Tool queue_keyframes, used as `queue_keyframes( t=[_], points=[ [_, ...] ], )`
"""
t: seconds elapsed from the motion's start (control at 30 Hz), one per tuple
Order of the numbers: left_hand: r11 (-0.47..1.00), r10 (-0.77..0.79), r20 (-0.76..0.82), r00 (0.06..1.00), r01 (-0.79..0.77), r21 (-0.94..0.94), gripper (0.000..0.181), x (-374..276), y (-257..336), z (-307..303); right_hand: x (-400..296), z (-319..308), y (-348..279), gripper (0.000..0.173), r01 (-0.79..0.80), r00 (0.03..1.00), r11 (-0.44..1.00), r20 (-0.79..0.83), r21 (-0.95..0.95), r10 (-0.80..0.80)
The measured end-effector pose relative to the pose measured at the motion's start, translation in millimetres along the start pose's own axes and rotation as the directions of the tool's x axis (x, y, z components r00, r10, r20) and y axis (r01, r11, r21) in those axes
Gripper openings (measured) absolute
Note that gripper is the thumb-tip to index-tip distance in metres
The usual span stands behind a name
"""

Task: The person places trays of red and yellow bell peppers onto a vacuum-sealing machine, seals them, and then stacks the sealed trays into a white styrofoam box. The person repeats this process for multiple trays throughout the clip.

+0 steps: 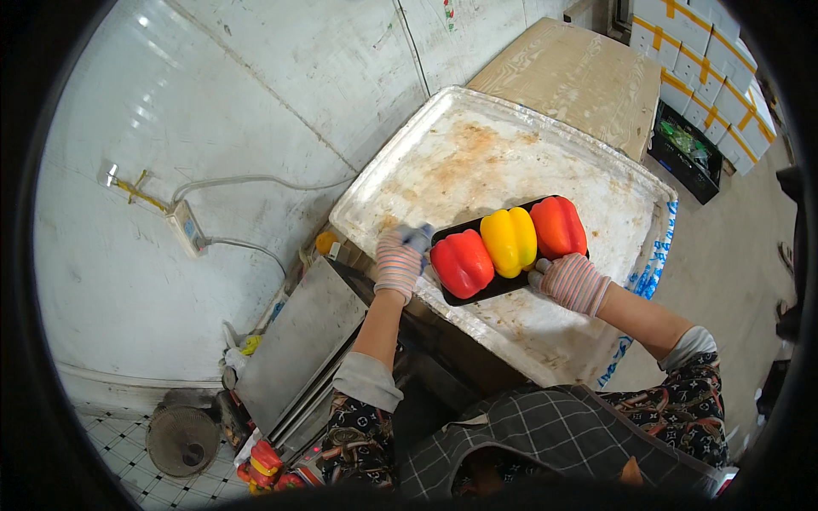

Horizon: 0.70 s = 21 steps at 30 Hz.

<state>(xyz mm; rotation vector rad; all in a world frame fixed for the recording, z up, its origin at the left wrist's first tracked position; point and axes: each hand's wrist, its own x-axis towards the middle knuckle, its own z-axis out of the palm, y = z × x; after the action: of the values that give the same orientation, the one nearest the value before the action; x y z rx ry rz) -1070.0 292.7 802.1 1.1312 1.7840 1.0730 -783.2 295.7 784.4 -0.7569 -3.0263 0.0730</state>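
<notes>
A black plastic tray [460,300] lies slanted on a large, stained white foam lid or tray [549,153]. In it sit a red bell pepper [461,263] at the left, a yellow bell pepper [509,241] in the middle and another red bell pepper [559,226] at the right. My right hand [569,283], in a striped knit glove with grey fingertips, touches the near edge of the black tray below the right-hand peppers. Just off the tray's left end is my left hand [399,263], gloved alike; its fingers are blurred, so their hold is unclear.
A metal-topped machine [303,345] stands at the lower left, with more peppers [263,461] below it. A power strip [186,228] hangs on the white wall. Behind the work surface are a wood-patterned board [569,76], stacked white boxes [709,70] and a black crate [684,153].
</notes>
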Motion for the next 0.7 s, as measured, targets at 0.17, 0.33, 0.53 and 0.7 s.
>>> queue_keyframes(
  t=[0.17, 0.33, 0.53, 0.7],
  points=[
    [0.932, -0.204, -0.26, 0.944, 0.106, -0.346, 0.015, 12.2, -22.3, -18.1, -18.5, -22.5, 10.7, 0.015, 0.035, 0.879, 0.968, -0.468, 0.249, 0.089],
    [0.96, -0.248, 0.334, 0.909, 0.276, -0.04, 0.048, -26.0, -19.7, 4.4, -10.8, -14.0, 44.1, 0.03, -0.172, 0.559, 0.433, -0.274, 0.885, 0.782],
    [0.947, -0.312, 0.299, 0.902, 0.318, 0.03, 0.05, -45.0, 18.3, 17.3, 7.7, 12.4, 58.5, 0.041, -0.086, 0.621, -0.249, 0.248, 0.965, 0.744],
    [0.993, -0.116, 0.266, 0.957, 0.105, 0.053, 0.048, -56.4, 27.5, 8.7, 15.0, 13.6, 49.5, 0.027, 0.055, 0.587, -0.414, 0.306, 0.909, 0.75]
  ],
)
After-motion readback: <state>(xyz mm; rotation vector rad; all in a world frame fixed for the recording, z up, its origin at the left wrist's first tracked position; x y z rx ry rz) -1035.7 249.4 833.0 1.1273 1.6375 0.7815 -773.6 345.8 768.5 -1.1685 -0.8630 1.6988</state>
